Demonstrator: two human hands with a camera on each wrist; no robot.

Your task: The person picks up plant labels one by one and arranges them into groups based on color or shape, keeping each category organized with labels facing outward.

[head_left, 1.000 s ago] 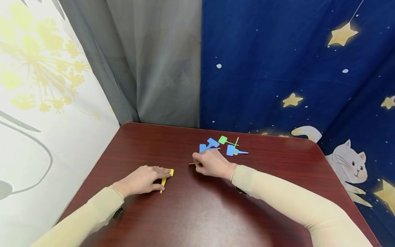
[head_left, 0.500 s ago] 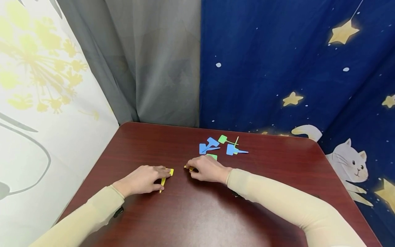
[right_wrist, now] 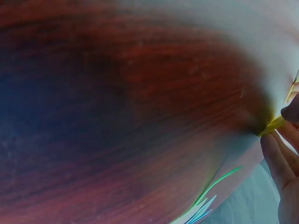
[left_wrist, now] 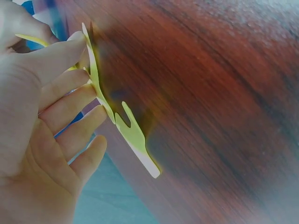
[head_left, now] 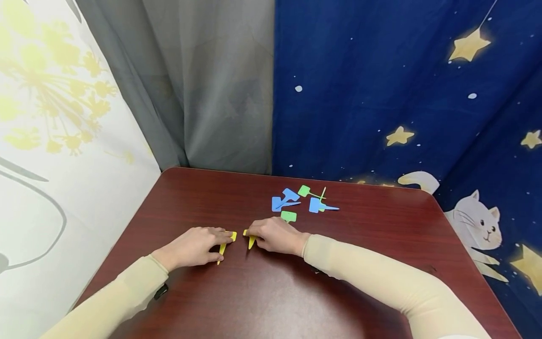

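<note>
My left hand (head_left: pixel 192 247) rests on a yellow T-shaped plant label (head_left: pixel 222 249) lying left of the table's middle. Its fingers reach over the wide head while the thumb touches the narrow stem. In the left wrist view the fingers are fairly straight, and yellow pieces (left_wrist: pixel 135 140) extend past them. A short gap to the right, my right hand (head_left: pixel 277 235) pinches a second yellow plant label (head_left: pixel 251 241), stem pointing toward me. The right wrist view shows that label (right_wrist: pixel 273 125) between thumb and finger, low over the table; its head is partly hidden by the fingers.
Behind my right hand lie blue plant labels (head_left: pixel 277 204), another blue label (head_left: pixel 315 205) and green ones (head_left: pixel 304 190). A single green label (head_left: pixel 289 216) is right behind my knuckles. The dark red table (head_left: pixel 271 292) ends at curtains (head_left: pixel 228 94) behind it.
My right hand has moved left and toward me with its yellow label, away from the blue and green ones, uncovering a green label. The left hand has stayed in place.
</note>
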